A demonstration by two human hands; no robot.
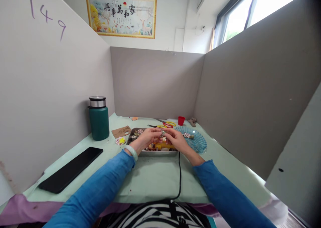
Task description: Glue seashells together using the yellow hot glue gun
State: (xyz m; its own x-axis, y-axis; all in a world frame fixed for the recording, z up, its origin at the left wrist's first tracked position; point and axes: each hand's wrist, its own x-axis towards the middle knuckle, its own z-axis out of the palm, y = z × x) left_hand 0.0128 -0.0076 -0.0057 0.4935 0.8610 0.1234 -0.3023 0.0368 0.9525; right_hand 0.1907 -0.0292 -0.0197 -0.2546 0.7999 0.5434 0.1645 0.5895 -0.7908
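My left hand (147, 138) and my right hand (177, 140) meet above a metal tray (157, 153). Between their fingertips is a small, pale, ring-shaped piece (162, 133), pinched from both sides; its exact kind is too small to make out. Beneath the hands, the tray holds many shell-like pieces (139, 132) and a yellow tool (164, 146), partly hidden by my fingers. A black cord (180, 174) runs from the tray's front edge toward me.
Left stand a green bottle (99, 121) and a black phone (72, 169). A brown card (121, 132) and a flower-like piece (120, 140) lie left of the tray. Right is a blue plate (200, 142); behind are scissors (168, 124) and a red cup (181, 121). Partitions (157, 84) enclose the table.
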